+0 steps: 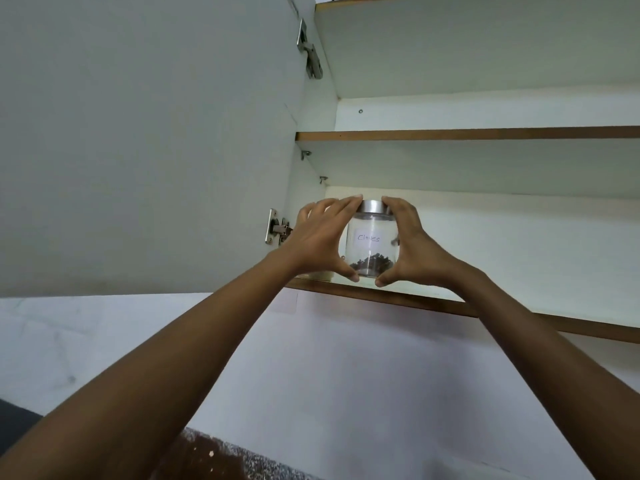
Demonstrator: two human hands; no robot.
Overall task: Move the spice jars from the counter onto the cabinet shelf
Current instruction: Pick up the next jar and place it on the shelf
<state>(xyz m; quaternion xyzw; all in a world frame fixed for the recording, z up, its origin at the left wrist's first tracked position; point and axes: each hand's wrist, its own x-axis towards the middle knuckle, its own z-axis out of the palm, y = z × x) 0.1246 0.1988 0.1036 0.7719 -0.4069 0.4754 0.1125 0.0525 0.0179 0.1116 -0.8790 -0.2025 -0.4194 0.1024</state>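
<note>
A clear glass spice jar is standing upright at the front edge of the cabinet's bottom shelf, close to that shelf's left end. A brushed metal lid is closing its top. A white label handwritten "Cloves" is facing outward from the shelf. A shallow layer of dark cloves is lying in the bottom, the rest of the jar showing clear. The left hand and right hand are gripping it from either side, fingertips at the lid, thumbs at the base. Whether the base is resting on the shelf cannot be told.
</note>
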